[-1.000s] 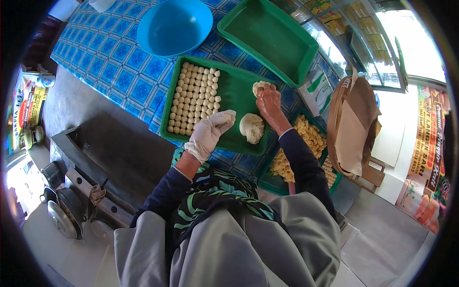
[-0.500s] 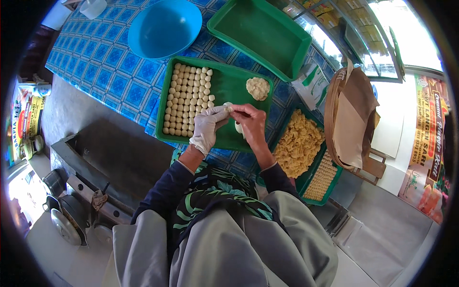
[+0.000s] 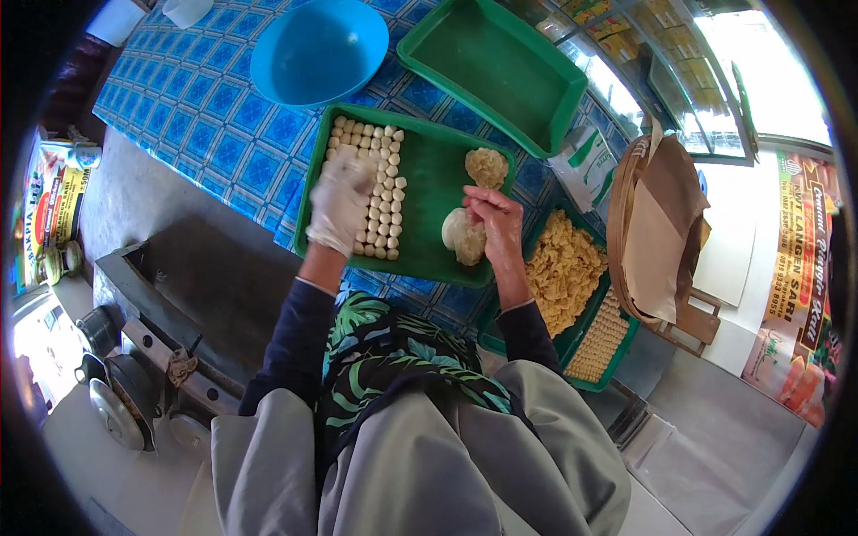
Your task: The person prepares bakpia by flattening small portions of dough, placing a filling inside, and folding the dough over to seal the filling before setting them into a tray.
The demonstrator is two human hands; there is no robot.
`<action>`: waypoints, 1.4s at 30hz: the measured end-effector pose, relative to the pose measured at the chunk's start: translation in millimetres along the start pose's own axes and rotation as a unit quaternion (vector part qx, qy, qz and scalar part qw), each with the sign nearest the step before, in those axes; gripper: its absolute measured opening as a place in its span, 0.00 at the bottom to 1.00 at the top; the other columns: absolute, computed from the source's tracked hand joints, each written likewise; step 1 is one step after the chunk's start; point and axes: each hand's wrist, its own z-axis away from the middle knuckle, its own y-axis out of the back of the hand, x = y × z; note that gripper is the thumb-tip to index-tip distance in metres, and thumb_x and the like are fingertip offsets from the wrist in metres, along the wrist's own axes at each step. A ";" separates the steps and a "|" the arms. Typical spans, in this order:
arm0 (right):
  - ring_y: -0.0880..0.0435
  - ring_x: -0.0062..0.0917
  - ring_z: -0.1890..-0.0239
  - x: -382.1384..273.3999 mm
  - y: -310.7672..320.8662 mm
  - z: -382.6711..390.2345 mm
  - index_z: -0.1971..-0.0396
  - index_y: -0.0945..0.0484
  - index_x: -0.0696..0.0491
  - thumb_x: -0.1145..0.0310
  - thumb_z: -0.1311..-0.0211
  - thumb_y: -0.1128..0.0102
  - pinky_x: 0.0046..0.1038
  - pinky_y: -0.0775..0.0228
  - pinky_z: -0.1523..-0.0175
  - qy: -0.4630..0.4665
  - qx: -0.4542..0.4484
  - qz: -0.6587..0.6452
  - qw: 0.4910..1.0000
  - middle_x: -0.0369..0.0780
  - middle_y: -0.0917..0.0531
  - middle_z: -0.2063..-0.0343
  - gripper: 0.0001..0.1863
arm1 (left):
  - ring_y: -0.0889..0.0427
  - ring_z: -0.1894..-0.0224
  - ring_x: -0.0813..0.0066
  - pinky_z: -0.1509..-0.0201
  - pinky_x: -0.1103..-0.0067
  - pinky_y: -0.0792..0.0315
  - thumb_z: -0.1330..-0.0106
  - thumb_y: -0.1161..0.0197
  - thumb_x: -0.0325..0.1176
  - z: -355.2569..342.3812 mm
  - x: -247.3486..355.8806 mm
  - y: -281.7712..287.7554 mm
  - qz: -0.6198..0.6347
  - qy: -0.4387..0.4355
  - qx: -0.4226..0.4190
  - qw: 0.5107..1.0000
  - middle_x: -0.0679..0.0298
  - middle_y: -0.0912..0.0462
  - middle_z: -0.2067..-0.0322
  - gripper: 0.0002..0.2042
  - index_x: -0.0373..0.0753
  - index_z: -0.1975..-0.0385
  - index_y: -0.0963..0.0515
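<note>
My left hand (image 3: 342, 198), in a white glove, hovers over or rests on the rows of small pale dough balls (image 3: 385, 201) in the left half of a green tray (image 3: 423, 161). Motion smears its fingers. My bare right hand (image 3: 497, 221) is over the tray's right side, its fingers curled together. Whether anything sits in them is hidden. Just left of it lies a smooth, pale dough lump (image 3: 461, 236). A rougher beige lump (image 3: 486, 168) lies beyond, in the tray's far right corner.
Beyond the tray stand a blue basin (image 3: 320, 54) and another green tray (image 3: 492, 67). At the right are a heap of yellow crumbly filling (image 3: 565, 272), a tray of small balls (image 3: 601, 344) and a round woven tray (image 3: 657, 228). Pots (image 3: 121, 411) stand at the lower left.
My hands were together over the middle of the tray and are now apart. The left has moved left onto the dough balls, the right slightly right beside the dough lump. The view has shifted slightly.
</note>
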 end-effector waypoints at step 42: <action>0.20 0.46 0.72 4.0 9.1 -7.4 0.81 0.21 0.56 0.72 0.56 0.39 0.44 0.28 0.65 0.166 -0.078 0.679 0.711 0.48 0.20 0.78 0.04 | 0.21 0.56 0.74 0.49 0.78 0.26 0.33 0.46 0.25 41.0 7.9 13.6 -0.101 0.082 -0.104 0.986 0.57 0.21 0.54 0.07 0.33 0.59 0.25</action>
